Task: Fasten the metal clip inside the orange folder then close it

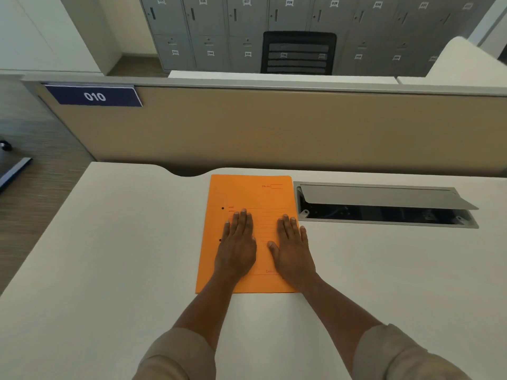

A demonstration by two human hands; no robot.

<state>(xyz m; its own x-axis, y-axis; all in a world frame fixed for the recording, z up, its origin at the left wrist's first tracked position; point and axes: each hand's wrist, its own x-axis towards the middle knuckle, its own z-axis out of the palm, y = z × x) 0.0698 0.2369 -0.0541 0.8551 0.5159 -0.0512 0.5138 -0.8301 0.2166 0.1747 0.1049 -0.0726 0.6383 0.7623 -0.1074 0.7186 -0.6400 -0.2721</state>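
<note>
The orange folder (248, 196) lies closed and flat on the white desk (123, 242), its spine on the left with two small dark holes showing. My left hand (238, 242) rests palm down on the cover, fingers together and stretched out. My right hand (292, 248) lies flat beside it on the folder's right half, reaching its right edge. Neither hand grips anything. The metal clip is hidden inside the folder.
An open cable tray (384, 212) with a raised grey lid is sunk into the desk just right of the folder. A tan partition (274, 133) with a "010" sign (94, 96) stands behind. Beyond it are a black chair (299, 53) and grey lockers.
</note>
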